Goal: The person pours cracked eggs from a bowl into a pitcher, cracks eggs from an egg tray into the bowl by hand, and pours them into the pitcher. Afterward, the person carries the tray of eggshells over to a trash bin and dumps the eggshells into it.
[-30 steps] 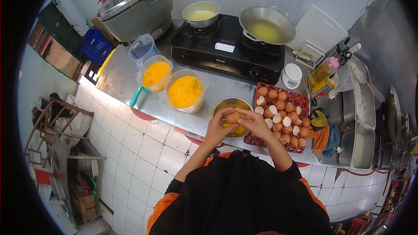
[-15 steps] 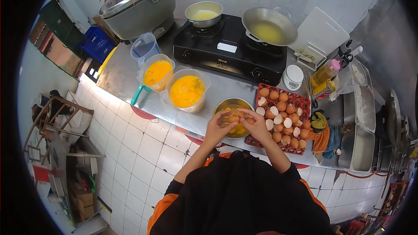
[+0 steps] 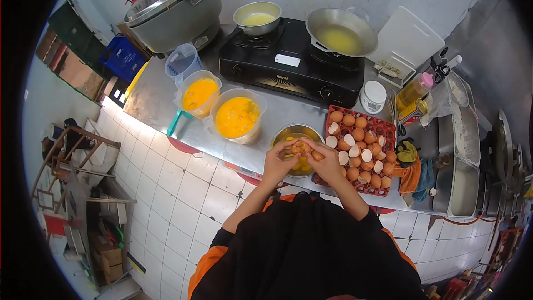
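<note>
The left hand (image 3: 278, 162) and right hand (image 3: 327, 162) pinch a brown egg (image 3: 300, 148) between their fingertips, holding it above a metal bowl (image 3: 284, 133) with yolks inside, at the near edge of the steel counter (image 3: 166, 112). Just right of the bowl lies a red tray (image 3: 383, 128) of eggs and broken shells; to its left stand two jugs (image 3: 242, 139) of yellow egg, with a black stove (image 3: 288, 80) on the far side.

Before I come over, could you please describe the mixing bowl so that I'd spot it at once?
Start at the black Rinnai stove, then drop to the counter's near edge. Between the larger egg-filled jug and the red egg tray sits the mixing bowl; unlike those neighbours, it has a shiny metal wall.
</note>
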The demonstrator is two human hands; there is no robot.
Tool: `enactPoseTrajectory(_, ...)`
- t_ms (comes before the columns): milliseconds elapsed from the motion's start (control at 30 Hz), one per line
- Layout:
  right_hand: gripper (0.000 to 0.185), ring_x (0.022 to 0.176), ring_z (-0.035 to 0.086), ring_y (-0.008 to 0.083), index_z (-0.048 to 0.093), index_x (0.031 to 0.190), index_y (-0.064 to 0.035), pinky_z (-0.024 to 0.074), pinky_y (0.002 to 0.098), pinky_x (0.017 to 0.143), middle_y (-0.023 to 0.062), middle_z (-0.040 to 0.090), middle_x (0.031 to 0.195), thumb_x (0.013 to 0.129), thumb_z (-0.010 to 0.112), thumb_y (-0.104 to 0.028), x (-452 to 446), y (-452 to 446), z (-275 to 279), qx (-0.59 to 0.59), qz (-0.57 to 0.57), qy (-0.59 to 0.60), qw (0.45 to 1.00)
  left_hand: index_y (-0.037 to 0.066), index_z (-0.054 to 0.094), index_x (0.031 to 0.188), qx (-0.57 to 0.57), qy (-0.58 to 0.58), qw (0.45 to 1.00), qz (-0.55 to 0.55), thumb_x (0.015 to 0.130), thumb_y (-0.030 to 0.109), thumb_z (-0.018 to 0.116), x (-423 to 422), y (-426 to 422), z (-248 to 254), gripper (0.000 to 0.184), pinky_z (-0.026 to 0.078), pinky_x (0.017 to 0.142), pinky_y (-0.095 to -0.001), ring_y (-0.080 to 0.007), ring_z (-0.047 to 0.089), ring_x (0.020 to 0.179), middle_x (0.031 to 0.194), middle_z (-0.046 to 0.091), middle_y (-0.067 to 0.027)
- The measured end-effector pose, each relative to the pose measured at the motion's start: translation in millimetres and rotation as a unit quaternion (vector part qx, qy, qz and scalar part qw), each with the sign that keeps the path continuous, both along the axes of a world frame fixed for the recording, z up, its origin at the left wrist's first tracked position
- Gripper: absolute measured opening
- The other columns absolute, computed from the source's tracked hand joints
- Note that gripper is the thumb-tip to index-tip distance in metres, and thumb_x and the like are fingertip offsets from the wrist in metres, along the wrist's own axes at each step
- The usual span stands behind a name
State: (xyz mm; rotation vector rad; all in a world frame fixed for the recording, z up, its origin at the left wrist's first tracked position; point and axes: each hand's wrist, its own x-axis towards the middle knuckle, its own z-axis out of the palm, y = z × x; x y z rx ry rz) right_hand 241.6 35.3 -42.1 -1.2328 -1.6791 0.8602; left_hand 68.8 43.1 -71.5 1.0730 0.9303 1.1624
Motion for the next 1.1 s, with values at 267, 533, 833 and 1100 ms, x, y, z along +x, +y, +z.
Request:
enactPoseTrajectory(267, 0.047, 0.083, 0.067, 0.0252, 0.066, 0.122, -0.0163, 0.0543, 0.0316, 0.075, 0.0110, 0.069, 0.098, 0.077, 0.064, -0.003, 6.1, 8.9, -4.8, 0.073, 0.005, 0.007, 0.997, 0.003, 0.063, 0.120, 0.027, 0.067, 0.997, -0.023, 0.082, -0.008, 0.064, -17.0, 9.8, 10.4, 0.040, 0.052, 0.090, -0.0276, -0.0173, 0.061, 0.110, 0.121, 0.059, -0.0068)
enactPoseTrajectory(533, 0.048, 0.080, 0.064, 0.0190, 0.070, 0.117, -0.0234, 0.0518, 0.0317, 0.070, 0.0012, 0.067, 0.101, 0.073, 0.067, -0.006, 14.9, 16.5, 9.0, 0.254, -0.002, -0.216, 0.943, 0.009, 0.068, 0.117, 0.265, 0.274, 0.924, -0.016, 0.077, -0.012, 0.060, -30.9, 16.6, 51.1, 0.046, 0.052, 0.087, -0.0286, -0.0236, 0.058, 0.115, 0.121, 0.058, -0.0115)
enactPoseTrajectory(833, 0.049, 0.082, 0.063, 0.0217, 0.069, 0.118, -0.0208, 0.0513, 0.0327, 0.073, 0.0027, 0.067, 0.101, 0.073, 0.066, -0.002, 5.9, 14.9, 19.9, 0.242, -0.039, -0.162, 0.956, 0.010, 0.069, 0.114, 0.327, 0.322, 0.888, 0.019, 0.076, -0.011, 0.063, -25.9, 19.3, 72.9, 0.044, 0.051, 0.097, -0.0348, -0.0297, 0.059, 0.113, 0.119, 0.057, -0.0141)
enactPoseTrajectory(1100, 0.040, 0.094, 0.063, 0.0138, 0.061, 0.127, -0.0065, 0.0486, 0.0272, 0.085, 0.0101, 0.068, 0.107, 0.087, 0.062, -0.003, 33.3, -4.5, 3.1, -0.032, -0.092, 0.123, 0.988, 0.003, 0.061, 0.126, 0.085, 0.132, 0.986, -0.057, 0.083, -0.002, 0.069, 14.5, 22.5, 40.8, 0.044, 0.052, 0.090, -0.0270, -0.0185, 0.059, 0.110, 0.121, 0.054, -0.0095)
